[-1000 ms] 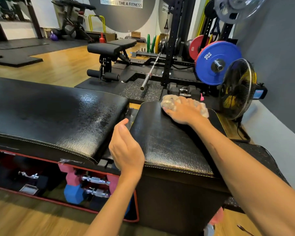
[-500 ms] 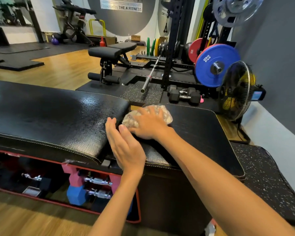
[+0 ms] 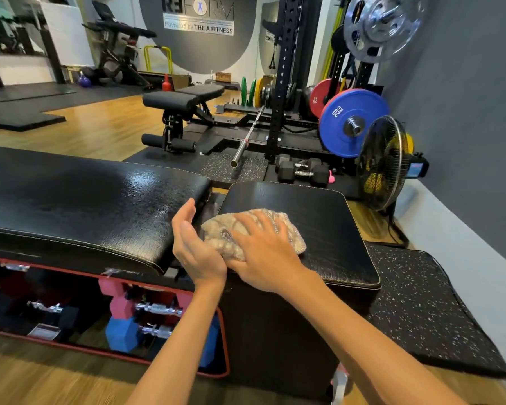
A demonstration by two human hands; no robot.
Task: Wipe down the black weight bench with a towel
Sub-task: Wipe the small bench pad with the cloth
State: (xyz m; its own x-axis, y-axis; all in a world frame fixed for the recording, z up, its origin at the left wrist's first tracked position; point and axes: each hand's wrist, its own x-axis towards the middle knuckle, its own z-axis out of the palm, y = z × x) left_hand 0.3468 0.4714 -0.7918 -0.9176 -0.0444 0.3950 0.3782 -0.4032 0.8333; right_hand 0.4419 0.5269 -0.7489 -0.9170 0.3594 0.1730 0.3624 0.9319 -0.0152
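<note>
Towel (image 3: 253,232) nearer bench's (image 3: 319,217) front edge.

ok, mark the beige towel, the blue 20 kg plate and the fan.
beige crumpled towel (image 3: 287,226): head view, far edge beyond the fingers.
blue 20 kg round plate (image 3: 360,108): head view, upper face.
black wire-caged floor fan (image 3: 381,162): head view, grille centre.

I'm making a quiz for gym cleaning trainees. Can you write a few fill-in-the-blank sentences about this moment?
1. The right hand presses a ____ flat onto the bench's small seat pad.
2. The left hand holds ____.
3. The blue weight plate is marked ____ KG.
4. The pink and blue dumbbells sit ____ the bench.

Missing words: towel; nothing; 20; under
</note>
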